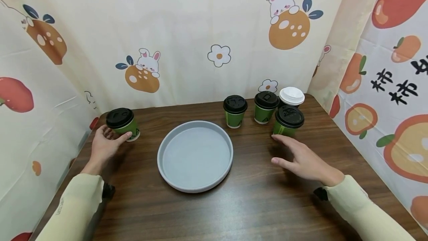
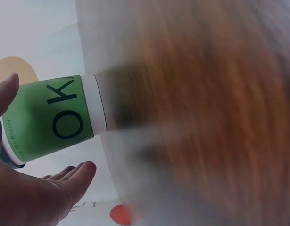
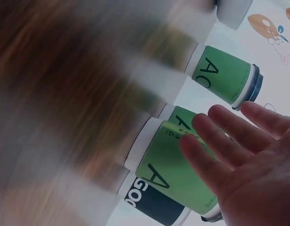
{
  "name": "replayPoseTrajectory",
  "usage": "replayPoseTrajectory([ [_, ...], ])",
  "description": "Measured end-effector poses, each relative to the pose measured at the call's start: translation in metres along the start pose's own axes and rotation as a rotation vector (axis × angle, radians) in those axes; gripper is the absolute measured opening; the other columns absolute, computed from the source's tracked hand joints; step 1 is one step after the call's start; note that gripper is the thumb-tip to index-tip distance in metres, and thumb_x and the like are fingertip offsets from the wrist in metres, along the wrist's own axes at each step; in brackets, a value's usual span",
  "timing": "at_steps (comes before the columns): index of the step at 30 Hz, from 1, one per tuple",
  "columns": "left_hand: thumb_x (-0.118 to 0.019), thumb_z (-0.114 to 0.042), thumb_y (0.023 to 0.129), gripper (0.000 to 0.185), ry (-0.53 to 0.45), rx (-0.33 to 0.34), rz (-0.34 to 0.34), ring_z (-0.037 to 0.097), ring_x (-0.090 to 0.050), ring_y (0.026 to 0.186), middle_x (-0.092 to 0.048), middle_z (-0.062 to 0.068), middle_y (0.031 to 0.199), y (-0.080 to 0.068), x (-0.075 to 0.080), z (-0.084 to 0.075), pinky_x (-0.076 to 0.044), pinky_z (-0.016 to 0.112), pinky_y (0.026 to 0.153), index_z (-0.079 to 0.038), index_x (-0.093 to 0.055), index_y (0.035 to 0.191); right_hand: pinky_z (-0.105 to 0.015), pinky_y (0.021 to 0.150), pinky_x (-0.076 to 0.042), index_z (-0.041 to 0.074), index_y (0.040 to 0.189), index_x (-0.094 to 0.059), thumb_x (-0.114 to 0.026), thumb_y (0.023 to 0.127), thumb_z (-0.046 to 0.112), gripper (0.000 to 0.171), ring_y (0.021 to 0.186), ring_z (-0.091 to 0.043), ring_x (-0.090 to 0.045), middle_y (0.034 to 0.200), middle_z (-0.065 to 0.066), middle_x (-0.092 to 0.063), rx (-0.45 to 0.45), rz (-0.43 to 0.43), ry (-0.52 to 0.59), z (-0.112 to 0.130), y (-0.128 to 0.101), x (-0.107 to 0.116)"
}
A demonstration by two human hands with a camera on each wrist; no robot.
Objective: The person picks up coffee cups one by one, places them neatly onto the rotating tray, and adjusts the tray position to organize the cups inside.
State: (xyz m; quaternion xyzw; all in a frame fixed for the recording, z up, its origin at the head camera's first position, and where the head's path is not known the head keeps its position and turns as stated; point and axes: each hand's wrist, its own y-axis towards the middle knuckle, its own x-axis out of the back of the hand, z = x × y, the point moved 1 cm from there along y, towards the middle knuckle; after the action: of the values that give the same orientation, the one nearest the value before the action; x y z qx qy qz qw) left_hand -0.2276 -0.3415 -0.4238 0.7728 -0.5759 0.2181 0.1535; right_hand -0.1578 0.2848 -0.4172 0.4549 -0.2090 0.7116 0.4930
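"Spreading wide, the table (image 1: 207,215) is bearing a tray (image 1: 195,155)?"

"Yes; the left cup (image 1: 126,125) is standing alone, four other cups (image 1: 264,113) are clustering right. The left hand (image 1: 104,146) is loosely ringing the left cup, fingers unclenched; the right hand (image 1: 302,161) is hovering, fingers straight, by the front cup (image 1: 287,121), contact unclear."

"Risks?"

"Uneven pinching could be tipping the left cup; a bump, toppling the others."
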Motion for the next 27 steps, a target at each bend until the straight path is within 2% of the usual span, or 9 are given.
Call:
replayPoseTrajectory([
  [11, -0.077, -0.044, 0.091, 0.105, -0.042, 0.042, -0.01, 0.042, -0.035, 0.146, -0.029, 0.024, 0.162, 0.005, -0.007, -0.002, -0.035, 0.055, 0.114, -0.004, -0.013, 0.163, -0.061, 0.109, -0.038, 0.013, 0.155, -0.042, -0.069, 0.097, 0.048, 0.073, 0.139, -0.033, -0.047, 0.153, -0.01, -0.048, -0.007, 0.003, 0.018, 0.005, 0.004, -0.005],
  [18, -0.078, -0.043, 0.09, 0.099, -0.018, 0.044, -0.024, 0.041, -0.038, 0.144, -0.035, 0.023, 0.159, 0.007, -0.011, -0.003, -0.037, 0.055, 0.113, -0.004, -0.022, 0.162, -0.061, 0.109, -0.038, 0.013, 0.155, -0.042, -0.069, 0.097, 0.048, 0.073, 0.139, -0.033, -0.047, 0.153, -0.01, -0.048, -0.004, -0.002, 0.013, 0.006, 0.004, -0.006],
  [27, -0.076, -0.045, 0.092, 0.095, -0.006, 0.061, -0.024, 0.044, -0.035, 0.145, -0.033, 0.026, 0.16, 0.009, -0.011, -0.004, -0.035, 0.059, 0.113, -0.003, -0.026, 0.161, -0.061, 0.109, -0.038, 0.011, 0.154, -0.043, -0.07, 0.097, 0.048, 0.073, 0.138, -0.033, -0.048, 0.152, -0.011, -0.05, -0.005, -0.011, 0.002, 0.007, 0.005, -0.004],
])
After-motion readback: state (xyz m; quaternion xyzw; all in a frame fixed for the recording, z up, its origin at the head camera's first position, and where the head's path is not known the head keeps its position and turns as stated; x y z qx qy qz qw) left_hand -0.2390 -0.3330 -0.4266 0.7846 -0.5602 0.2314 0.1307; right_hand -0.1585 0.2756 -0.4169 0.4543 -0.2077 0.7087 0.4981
